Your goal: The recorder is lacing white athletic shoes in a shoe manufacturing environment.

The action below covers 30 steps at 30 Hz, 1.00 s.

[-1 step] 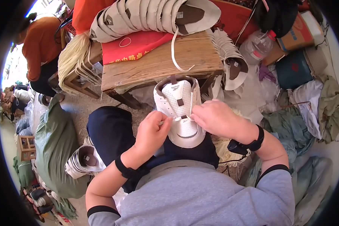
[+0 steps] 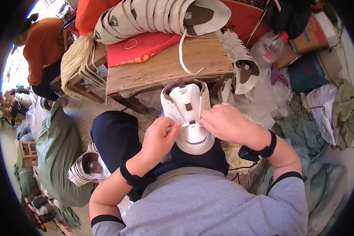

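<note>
On my lap rests a white shoe upper with a perforated toe and tongue and a brown lining, its toe turned towards me. The fingers of my left hand are pinched at the left side of the throat, on one end of a white shoelace. Across from it, my right hand pinches the lace at the lowest eyelets on the right side. Only a short piece of lace shows between the hands; the fingertips hide the rest.
Ahead stands a wooden bench bearing a row of nested beige uppers, a red cloth and a loose lace. Cream laces hang at left. More uppers lie beside my left leg. A person in orange bends at far left.
</note>
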Each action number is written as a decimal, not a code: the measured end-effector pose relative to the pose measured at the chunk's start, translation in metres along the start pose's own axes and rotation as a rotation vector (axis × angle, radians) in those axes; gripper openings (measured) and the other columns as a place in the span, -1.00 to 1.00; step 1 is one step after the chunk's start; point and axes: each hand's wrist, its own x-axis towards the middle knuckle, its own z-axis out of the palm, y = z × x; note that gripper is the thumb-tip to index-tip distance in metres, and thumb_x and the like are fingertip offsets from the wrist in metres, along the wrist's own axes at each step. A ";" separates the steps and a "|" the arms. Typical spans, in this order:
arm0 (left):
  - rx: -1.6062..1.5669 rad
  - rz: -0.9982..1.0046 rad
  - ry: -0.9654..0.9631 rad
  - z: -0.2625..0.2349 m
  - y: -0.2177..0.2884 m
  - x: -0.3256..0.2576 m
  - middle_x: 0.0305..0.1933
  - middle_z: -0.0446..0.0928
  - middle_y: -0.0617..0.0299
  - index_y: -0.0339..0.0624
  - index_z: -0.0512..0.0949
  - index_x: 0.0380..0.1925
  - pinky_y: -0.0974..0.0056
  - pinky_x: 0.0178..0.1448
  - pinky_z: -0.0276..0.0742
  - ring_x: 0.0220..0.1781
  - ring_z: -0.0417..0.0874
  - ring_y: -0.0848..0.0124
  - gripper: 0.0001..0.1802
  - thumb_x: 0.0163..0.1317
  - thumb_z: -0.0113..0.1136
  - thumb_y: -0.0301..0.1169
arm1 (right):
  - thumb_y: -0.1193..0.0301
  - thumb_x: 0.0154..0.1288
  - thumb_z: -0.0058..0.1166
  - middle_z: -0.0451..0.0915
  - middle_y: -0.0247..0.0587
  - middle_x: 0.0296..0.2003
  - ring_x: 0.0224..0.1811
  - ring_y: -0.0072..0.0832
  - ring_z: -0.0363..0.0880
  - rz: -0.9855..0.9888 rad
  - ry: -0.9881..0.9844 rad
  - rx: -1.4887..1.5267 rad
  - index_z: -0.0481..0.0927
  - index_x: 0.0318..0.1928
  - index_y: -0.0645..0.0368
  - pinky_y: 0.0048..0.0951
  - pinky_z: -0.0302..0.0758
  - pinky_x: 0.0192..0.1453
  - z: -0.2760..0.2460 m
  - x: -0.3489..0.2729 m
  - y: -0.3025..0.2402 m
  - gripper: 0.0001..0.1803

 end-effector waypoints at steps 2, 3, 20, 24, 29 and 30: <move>-0.073 -0.126 -0.110 0.002 -0.004 -0.001 -0.44 0.55 0.03 -0.33 0.58 -0.42 0.24 -0.36 0.47 -0.47 0.56 0.26 -0.78 0.28 0.25 -0.36 | 0.28 0.33 0.10 0.60 -0.09 -0.53 -0.36 -0.13 0.62 0.000 -0.031 0.009 0.54 -0.37 0.17 -0.13 0.52 -0.22 -0.008 0.000 -0.003 -0.78; -0.072 -0.127 -0.109 0.002 -0.006 -0.001 -0.44 0.55 0.03 -0.33 0.58 -0.42 0.24 -0.36 0.47 -0.47 0.56 0.26 -0.78 0.28 0.25 -0.36 | 0.27 0.33 0.11 0.61 -0.10 -0.48 -0.31 -0.14 0.61 0.001 -0.062 0.016 0.54 -0.37 0.17 -0.14 0.51 -0.17 -0.012 -0.001 -0.004 -0.77; 0.547 0.542 -0.140 -0.019 0.020 0.026 -0.13 0.45 0.14 -0.17 0.50 -0.35 0.09 -0.10 0.48 -0.08 0.56 0.13 -0.75 0.03 0.39 -0.40 | 0.44 0.10 0.17 0.51 -0.14 -0.41 -0.30 -0.20 0.57 -0.184 0.080 0.017 0.49 -0.38 0.20 -0.22 0.54 -0.26 -0.003 0.007 0.011 -0.86; 0.558 0.531 -0.239 -0.028 0.032 0.036 -0.12 0.39 0.15 -0.10 0.49 -0.19 0.10 0.02 0.41 0.00 0.48 0.16 -0.57 -0.09 0.47 -0.37 | 0.47 0.06 0.18 0.47 -0.15 -0.38 -0.31 -0.21 0.54 -0.195 0.181 0.017 0.47 -0.37 0.19 -0.22 0.53 -0.25 0.006 0.006 0.010 -0.85; 0.594 0.478 -0.309 -0.027 0.029 0.041 -0.15 0.41 0.22 -0.07 0.53 -0.29 0.11 0.03 0.37 0.00 0.46 0.18 -0.62 -0.12 0.49 -0.37 | 0.46 0.03 0.20 0.46 -0.16 -0.34 -0.24 -0.23 0.56 -0.175 0.122 -0.057 0.47 -0.35 0.19 -0.26 0.54 -0.20 0.001 0.003 0.005 -0.81; 0.570 0.474 -0.312 -0.027 0.027 0.042 -0.17 0.41 0.25 -0.06 0.53 -0.33 0.10 0.04 0.36 0.01 0.45 0.19 -0.65 -0.13 0.49 -0.37 | 0.45 0.02 0.23 0.46 -0.16 -0.30 -0.22 -0.23 0.56 -0.158 0.095 -0.102 0.46 -0.33 0.18 -0.28 0.55 -0.18 -0.002 0.006 0.004 -0.77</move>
